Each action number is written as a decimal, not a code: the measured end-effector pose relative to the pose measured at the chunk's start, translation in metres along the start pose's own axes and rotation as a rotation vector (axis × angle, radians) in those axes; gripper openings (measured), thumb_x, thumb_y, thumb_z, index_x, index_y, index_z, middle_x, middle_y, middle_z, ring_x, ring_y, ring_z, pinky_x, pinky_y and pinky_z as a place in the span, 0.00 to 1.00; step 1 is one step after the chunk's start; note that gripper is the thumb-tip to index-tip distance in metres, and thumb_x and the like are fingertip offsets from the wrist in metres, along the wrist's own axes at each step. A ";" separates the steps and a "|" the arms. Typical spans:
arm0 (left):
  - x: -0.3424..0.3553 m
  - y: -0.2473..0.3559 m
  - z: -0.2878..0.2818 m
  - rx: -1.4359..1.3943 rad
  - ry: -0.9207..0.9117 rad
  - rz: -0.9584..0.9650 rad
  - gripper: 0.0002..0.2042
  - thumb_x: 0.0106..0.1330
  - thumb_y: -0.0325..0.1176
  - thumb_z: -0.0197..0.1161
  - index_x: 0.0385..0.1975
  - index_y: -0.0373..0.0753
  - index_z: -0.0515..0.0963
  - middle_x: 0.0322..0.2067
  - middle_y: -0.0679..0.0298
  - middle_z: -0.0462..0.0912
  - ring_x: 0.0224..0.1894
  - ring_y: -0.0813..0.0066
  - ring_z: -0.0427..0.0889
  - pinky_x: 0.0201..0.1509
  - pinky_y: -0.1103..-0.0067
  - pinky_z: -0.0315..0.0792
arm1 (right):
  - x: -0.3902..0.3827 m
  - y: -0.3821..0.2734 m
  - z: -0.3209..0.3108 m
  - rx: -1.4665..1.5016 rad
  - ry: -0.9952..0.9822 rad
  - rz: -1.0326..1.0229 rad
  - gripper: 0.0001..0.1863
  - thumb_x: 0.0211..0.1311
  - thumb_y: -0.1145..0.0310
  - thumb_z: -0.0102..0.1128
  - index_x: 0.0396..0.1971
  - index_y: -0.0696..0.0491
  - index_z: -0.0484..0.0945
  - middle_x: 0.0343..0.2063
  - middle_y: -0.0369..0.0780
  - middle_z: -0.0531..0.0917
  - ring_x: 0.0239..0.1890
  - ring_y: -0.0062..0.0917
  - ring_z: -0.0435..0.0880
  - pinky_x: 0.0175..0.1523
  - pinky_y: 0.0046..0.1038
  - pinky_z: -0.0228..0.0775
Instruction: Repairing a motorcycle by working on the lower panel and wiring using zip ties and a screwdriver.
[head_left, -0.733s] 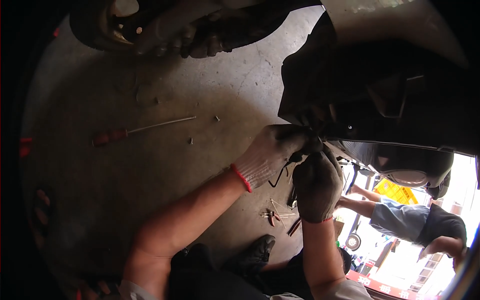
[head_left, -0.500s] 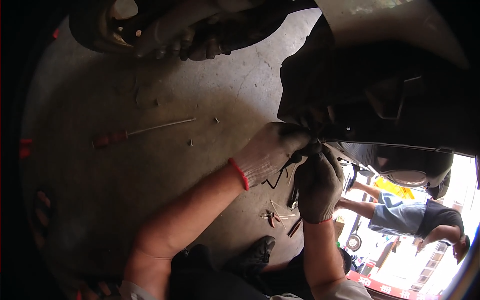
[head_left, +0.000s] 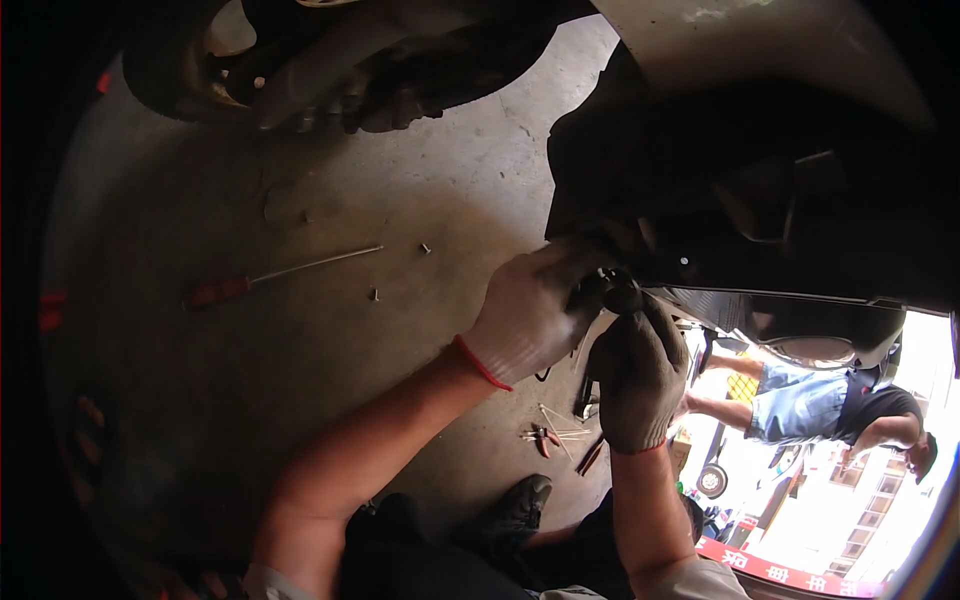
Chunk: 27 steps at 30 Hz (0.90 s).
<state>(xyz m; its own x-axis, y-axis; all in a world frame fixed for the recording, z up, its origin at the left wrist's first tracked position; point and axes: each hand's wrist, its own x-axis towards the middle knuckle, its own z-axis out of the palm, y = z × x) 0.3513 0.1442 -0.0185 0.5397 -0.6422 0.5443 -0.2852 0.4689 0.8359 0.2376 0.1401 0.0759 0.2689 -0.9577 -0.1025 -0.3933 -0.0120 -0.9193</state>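
My left hand (head_left: 535,310), in a pale work glove with dark fingers and a red cuff, is at the lower edge of a black panel (head_left: 720,255). Its fingers are closed around something mostly hidden. My right hand (head_left: 635,375), in a stained grey glove, meets it from below with thumb and fingers pinched together. Between the fingertips shows a small dark rounded piece (head_left: 622,292), with a bright glint beside it; its kind is unclear. Just under my left palm, a bit of bent black wire (head_left: 543,376) peeks out.
On the concrete floor lie a red-handled screwdriver (head_left: 220,292), two small screws (head_left: 375,295) and red-handled pliers (head_left: 541,440) by thin sticks. A wheel and suspension parts (head_left: 390,70) hang at the top. Another person (head_left: 800,400) is in the bright area at right.
My left hand has rolled slightly and lowered, baring a glint between the fingertips and hiding most of the bent wire. My right hand stays nearly in place. The other person has shifted slightly.
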 end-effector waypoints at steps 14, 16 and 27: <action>0.007 -0.019 0.015 -0.036 -0.013 0.112 0.07 0.55 0.29 0.70 0.33 0.44 0.83 0.28 0.63 0.84 0.23 0.61 0.83 0.28 0.72 0.78 | 0.006 0.004 -0.011 -0.268 -0.078 -0.236 0.06 0.66 0.82 0.50 0.36 0.64 0.78 0.31 0.39 0.78 0.21 0.15 0.73 0.23 0.17 0.63; 0.006 -0.022 0.013 0.079 -0.076 0.118 0.04 0.56 0.31 0.66 0.31 0.46 0.81 0.27 0.64 0.83 0.25 0.62 0.83 0.28 0.71 0.78 | 0.009 0.002 -0.014 -0.350 -0.125 -0.299 0.06 0.66 0.81 0.50 0.36 0.64 0.78 0.31 0.40 0.78 0.21 0.17 0.74 0.23 0.18 0.64; 0.001 -0.036 0.023 0.180 -0.056 0.140 0.04 0.59 0.37 0.67 0.32 0.49 0.82 0.23 0.65 0.83 0.23 0.64 0.83 0.26 0.72 0.78 | 0.020 -0.009 -0.018 -0.649 -0.249 -0.535 0.09 0.66 0.75 0.50 0.37 0.64 0.78 0.29 0.41 0.81 0.22 0.19 0.75 0.26 0.21 0.67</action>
<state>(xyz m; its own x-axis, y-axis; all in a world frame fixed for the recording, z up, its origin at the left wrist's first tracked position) 0.3436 0.1125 -0.0461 0.4418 -0.6132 0.6548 -0.4936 0.4434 0.7482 0.2310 0.1162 0.0891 0.7143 -0.6875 0.1309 -0.5618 -0.6749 -0.4784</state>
